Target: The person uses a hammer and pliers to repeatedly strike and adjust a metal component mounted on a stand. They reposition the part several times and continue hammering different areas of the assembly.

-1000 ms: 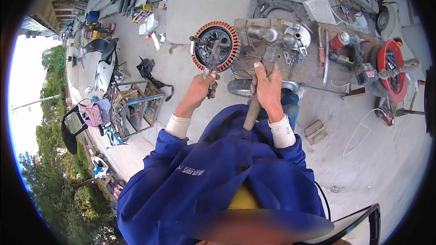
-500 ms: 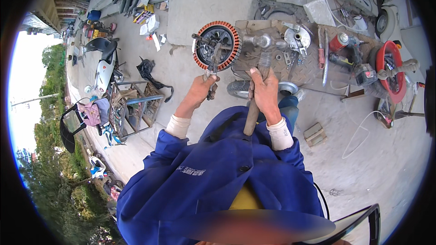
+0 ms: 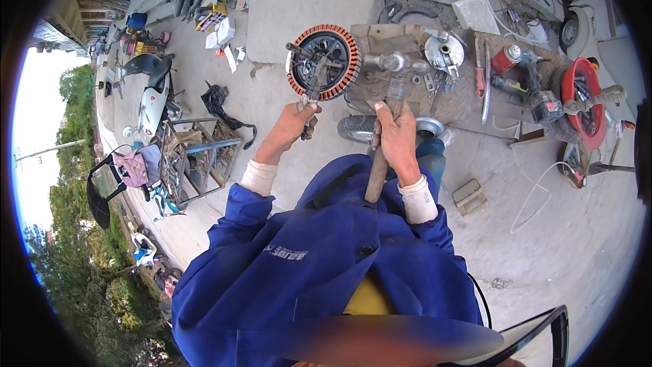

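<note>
My right hand is wrapped round the wooden handle of a hammer. Its steel head points away from me, over the workbench. My left hand is closed on the near end of a slim metal tool, whose exact kind I cannot make out. That tool reaches over the dark hub of a round motor stator ringed with orange copper windings. The hammer head is just right of the stator, apart from it. My left fingers are partly hidden.
A low workbench with a worn plate top carries a metal hub plate, a spray can, a cordless drill and a red basin. A metal frame cart stands left. A wooden block lies on the floor.
My left hand has shifted slightly left and away from me with the metal tool. The hammer stays almost where it was. The whole view has moved slightly.
</note>
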`<control>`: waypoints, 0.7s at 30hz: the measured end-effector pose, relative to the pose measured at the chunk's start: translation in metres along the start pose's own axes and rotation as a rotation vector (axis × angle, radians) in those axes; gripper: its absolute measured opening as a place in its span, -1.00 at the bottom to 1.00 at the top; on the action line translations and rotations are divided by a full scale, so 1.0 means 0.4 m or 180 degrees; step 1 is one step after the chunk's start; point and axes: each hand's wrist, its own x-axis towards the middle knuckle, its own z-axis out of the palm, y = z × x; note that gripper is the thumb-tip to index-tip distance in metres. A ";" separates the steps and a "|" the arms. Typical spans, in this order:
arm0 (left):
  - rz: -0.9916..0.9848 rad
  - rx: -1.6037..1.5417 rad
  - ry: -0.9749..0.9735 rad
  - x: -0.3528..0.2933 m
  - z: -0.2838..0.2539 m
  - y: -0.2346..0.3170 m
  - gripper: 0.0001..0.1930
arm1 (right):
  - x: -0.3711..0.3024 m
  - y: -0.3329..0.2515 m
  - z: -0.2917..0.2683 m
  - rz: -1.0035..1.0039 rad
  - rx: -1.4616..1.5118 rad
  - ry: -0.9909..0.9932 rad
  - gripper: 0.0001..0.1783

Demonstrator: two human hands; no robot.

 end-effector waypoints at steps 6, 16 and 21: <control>0.0104 -0.0087 -0.0178 -0.025 -0.008 -0.014 -0.60 | -0.034 -0.056 -0.044 -0.0294 -0.0168 0.0204 -0.77; 0.0051 -0.0630 -0.0001 -0.133 0.046 -0.064 -0.61 | -0.134 -0.162 -0.289 -0.1238 -0.1151 0.1060 -0.70; -0.0024 -0.0734 0.0108 -0.176 0.088 -0.058 -0.62 | -0.165 -0.126 -0.416 -0.1044 -0.1395 0.1227 -0.71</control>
